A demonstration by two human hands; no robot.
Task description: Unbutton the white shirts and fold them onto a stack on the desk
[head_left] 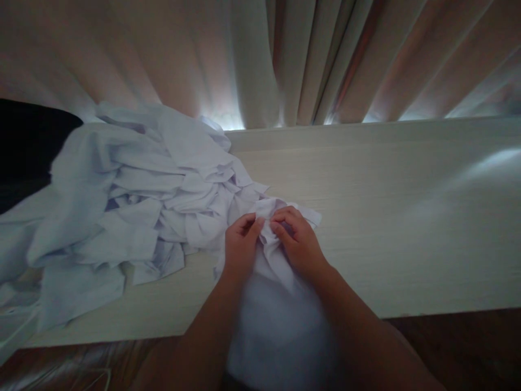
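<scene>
Left hand (240, 244) and right hand (299, 241) at 6 o'clock, each grip pinched tight on one white cloth (272, 255) bunched between them, trailing over the bench (386, 217) edge. Cloth pile (134, 206) at 9–10 o'clock. Curtain (285, 60) at 12.

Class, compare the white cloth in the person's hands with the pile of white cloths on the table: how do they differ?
The held cloth is one piece, pinched by the left hand and right hand; the pile is many pieces, untouched. The held cloth hangs over the table edge; the pile lies heaped further left. Both are white and crumpled.
</scene>
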